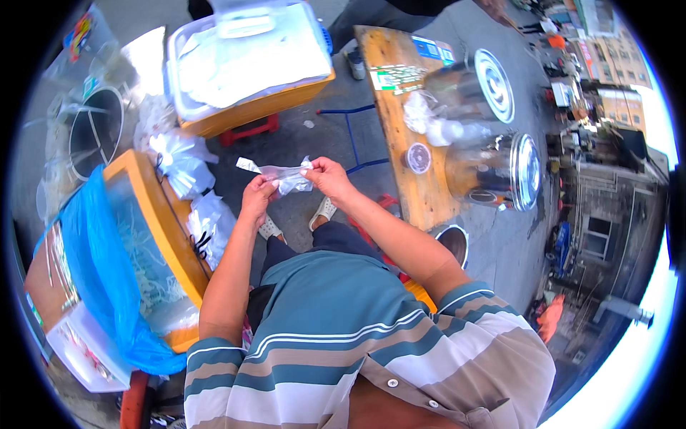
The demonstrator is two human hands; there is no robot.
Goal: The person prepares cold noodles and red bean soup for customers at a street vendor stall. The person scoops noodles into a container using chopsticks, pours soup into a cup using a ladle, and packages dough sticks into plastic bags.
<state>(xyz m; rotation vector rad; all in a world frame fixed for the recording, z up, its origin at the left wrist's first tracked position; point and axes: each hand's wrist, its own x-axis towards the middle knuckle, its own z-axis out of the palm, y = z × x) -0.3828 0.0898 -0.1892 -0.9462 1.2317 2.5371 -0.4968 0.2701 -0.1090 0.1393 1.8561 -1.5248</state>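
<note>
A thin clear plastic bag (288,176) is stretched between my two hands, above the pavement in front of my feet. My left hand (258,197) pinches its left end, where a pale strip sticks out past the fingers. At the other end, my right hand (328,179) grips the bag's edge between thumb and fingers. Some of the film hangs in crumpled folds below the hands. What the bag holds, if anything, cannot be made out. Nearest on the left are tied white plastic bags (185,163) beside a wood-framed clear case (147,214).
To the right, a wooden table (394,155) carries a lidded plastic cup (417,158), crumpled plastic (423,111) and large lidded containers (492,170). A white plastic tub (177,88) stands at the upper left. Blue plastic sheeting (102,257) drapes the case. Another person's legs (370,19) are beyond the table.
</note>
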